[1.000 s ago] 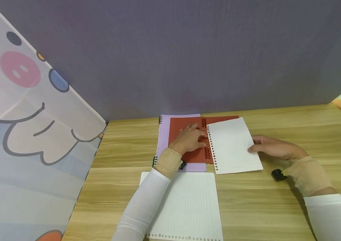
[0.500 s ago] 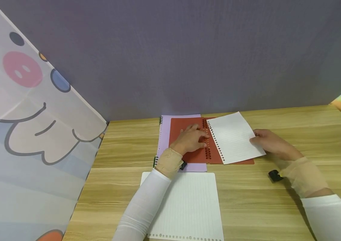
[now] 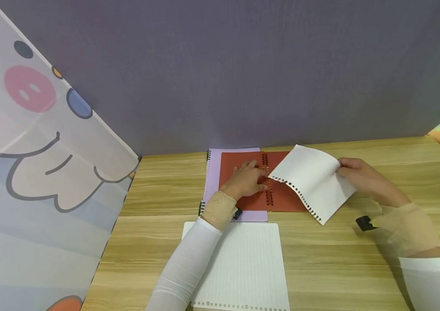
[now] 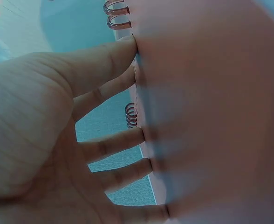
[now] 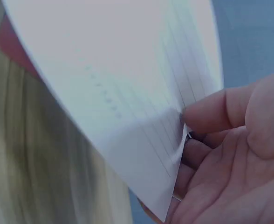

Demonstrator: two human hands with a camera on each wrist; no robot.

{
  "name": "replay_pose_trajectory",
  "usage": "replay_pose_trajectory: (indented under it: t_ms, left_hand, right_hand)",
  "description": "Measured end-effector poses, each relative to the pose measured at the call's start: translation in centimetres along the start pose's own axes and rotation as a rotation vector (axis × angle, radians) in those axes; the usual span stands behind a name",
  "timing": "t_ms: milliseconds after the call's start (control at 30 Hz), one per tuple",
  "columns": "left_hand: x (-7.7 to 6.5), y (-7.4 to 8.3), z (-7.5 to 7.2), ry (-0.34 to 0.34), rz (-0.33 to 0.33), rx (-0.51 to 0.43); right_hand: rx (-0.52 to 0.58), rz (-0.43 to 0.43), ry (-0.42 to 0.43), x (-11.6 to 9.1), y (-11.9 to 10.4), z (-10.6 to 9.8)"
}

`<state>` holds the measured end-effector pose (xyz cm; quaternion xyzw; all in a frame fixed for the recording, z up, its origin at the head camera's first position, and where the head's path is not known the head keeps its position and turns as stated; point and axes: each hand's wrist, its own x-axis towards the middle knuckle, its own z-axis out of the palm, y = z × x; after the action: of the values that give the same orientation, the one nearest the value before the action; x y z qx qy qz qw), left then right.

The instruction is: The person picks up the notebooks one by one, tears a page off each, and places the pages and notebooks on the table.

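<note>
A loose white lined sheet of paper (image 3: 313,181), with a row of holes along one edge, bends in the air over the red notebook's right side. My right hand (image 3: 363,179) pinches its right edge between thumb and fingers; the right wrist view shows the thumb (image 5: 216,112) on the ruled face. The red ring-bound notebook (image 3: 287,196) lies spread flat, its rings (image 3: 269,198) down the middle. On its left cover, beside the rings, rests my left hand (image 3: 245,179). In the left wrist view its fingers (image 4: 113,144) are extended, tips touching the cover.
A lilac ring-bound notebook (image 3: 212,172) lies under the red one's left side. Nearer me, another lined sheet (image 3: 243,263) lies on the wooden table (image 3: 157,190), partly under my left arm. A grey partition (image 3: 243,77) stands behind, a cartoon-printed panel (image 3: 17,172) at left.
My right hand has moved slightly right and up with the sheet, which has turned and now curls, its holed edge swinging toward me, away from the rings. My left hand stays put.
</note>
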<state>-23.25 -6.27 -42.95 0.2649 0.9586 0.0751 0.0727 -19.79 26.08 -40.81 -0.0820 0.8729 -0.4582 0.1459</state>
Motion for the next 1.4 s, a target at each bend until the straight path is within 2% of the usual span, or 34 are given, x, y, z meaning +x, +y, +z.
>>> replay_pose_trajectory:
  t_ms: [100, 233, 333, 500, 700, 900, 1100, 1233, 1400]
  left_hand:
    - [0.0, -0.1, 0.1, 0.003, 0.01, 0.014]
    - [0.1, -0.2, 0.2, 0.001, 0.014, 0.016]
    - [0.1, -0.2, 0.1, 0.0, 0.011, 0.012]
    - [0.1, -0.2, 0.1, -0.008, 0.012, 0.005]
    - [0.1, -0.2, 0.2, -0.029, 0.005, 0.007]
    - [-0.1, 0.0, 0.1, -0.062, 0.003, -0.006]
    - [-0.2, -0.6, -0.3, -0.089, 0.044, -0.049]
    - [-0.5, -1.1, -0.9, -0.082, 0.085, -0.077]
    - [-1.1, -1.7, -2.0, -0.095, 0.1, -0.116]
  right_hand:
    - [0.028, -0.004, -0.05, -0.3, -0.9, 0.2]
    - [-0.006, -0.028, -0.172, -0.5, -2.0, 0.8]
    - [-0.085, -0.121, -0.244, -0.7, -2.5, 1.7]
    - [-0.285, -0.303, -0.293, -1.0, -2.9, 3.2]
    - [-0.345, -0.458, -0.408, -1.8, -3.7, 5.0]
    - [-0.409, -0.453, -0.438, -2.5, -4.3, 6.2]
    - [-0.382, -0.457, -0.446, -2.5, -4.4, 6.9]
    - [-0.399, -0.431, -0.445, -2.3, -4.1, 7.3]
    - [-0.426, -0.407, -0.461, -2.3, -3.6, 7.9]
